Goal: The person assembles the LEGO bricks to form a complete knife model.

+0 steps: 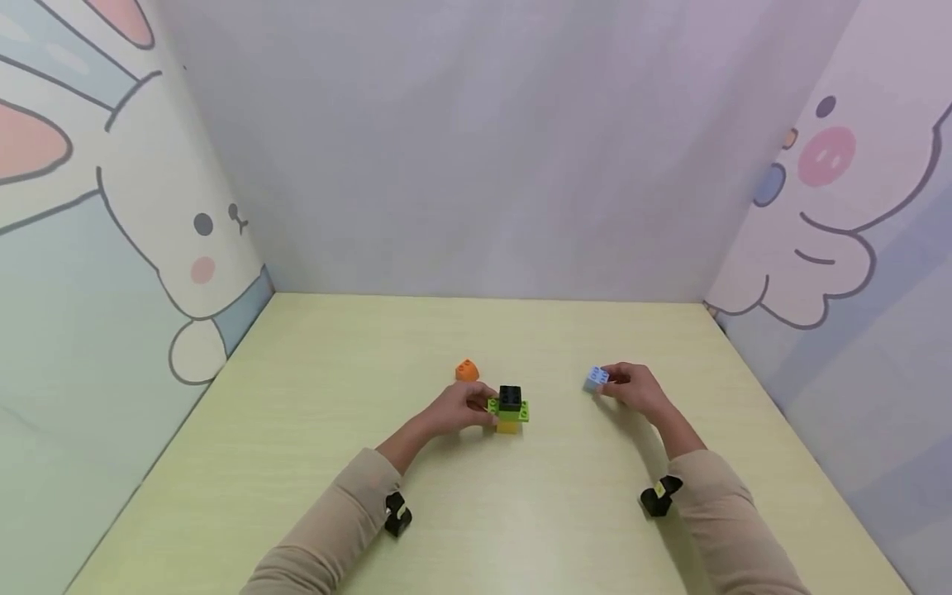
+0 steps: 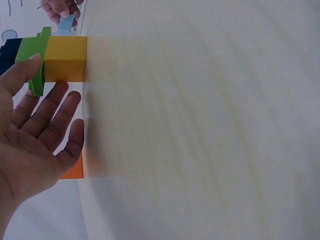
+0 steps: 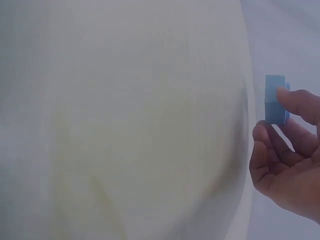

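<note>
A small stack of toy bricks [image 1: 509,409] stands upright near the table's middle: a yellow brick [image 2: 66,59] at the bottom, a wider green piece [image 2: 39,61] over it, a black brick [image 1: 510,395] on top. From the left, my left hand [image 1: 461,411] holds this stack, its thumb on the green piece in the left wrist view. My right hand [image 1: 632,387] pinches a light blue brick [image 3: 275,100] between thumb and fingers, apart from the stack on its right. In the right wrist view the blue brick appears raised off the tabletop.
An orange brick [image 1: 467,371] with a sloped side lies on the pale table [image 1: 357,355] just beyond the left hand. A plain curtain-like wall [image 1: 461,149] closes the back, and panels with cartoon animals stand at both sides.
</note>
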`<action>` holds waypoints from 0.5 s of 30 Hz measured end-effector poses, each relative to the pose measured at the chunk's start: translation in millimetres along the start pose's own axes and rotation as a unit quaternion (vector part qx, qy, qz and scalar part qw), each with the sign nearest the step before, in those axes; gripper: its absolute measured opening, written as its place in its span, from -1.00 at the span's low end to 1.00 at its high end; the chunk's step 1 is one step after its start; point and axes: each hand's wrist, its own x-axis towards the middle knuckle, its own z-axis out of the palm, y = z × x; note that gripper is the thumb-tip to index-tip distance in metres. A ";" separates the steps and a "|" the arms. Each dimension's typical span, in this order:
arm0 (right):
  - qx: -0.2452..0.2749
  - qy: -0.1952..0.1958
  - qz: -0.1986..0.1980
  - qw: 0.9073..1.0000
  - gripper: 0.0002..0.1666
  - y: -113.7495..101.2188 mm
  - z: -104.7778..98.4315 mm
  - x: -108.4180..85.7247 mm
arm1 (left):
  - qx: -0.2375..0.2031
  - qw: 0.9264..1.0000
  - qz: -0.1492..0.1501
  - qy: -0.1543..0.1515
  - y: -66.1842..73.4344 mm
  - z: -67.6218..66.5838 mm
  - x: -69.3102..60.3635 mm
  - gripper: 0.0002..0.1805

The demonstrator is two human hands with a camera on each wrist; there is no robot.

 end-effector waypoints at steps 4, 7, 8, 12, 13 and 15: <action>0.017 0.008 -0.025 1.000 -0.53 -7.4 -0.4 -5.8 | 0.000 1.000 0.006 -0.002 -1.0 0.4 0.9 -0.59; 0.037 0.004 -0.053 0.998 -0.52 -15.7 1.3 -10.9 | 0.000 1.000 0.006 0.000 -0.6 1.3 0.5 -0.60; 0.044 0.001 -0.060 0.997 -0.52 -19.0 2.1 -12.5 | 0.001 1.000 0.004 0.001 -0.1 1.6 0.3 -0.60; 0.055 0.002 -0.085 0.995 -0.53 -31.2 5.4 -17.3 | -0.005 1.000 0.004 0.002 2.8 2.7 -0.9 -0.61; 0.057 0.004 -0.088 0.994 -0.54 -34.0 6.4 -18.4 | -0.007 1.000 0.004 0.000 2.9 3.2 -1.1 -0.61; 0.062 0.006 -0.095 0.993 -0.54 -39.3 8.4 -20.4 | -0.008 1.000 0.000 -0.004 3.1 4.0 -1.7 -0.60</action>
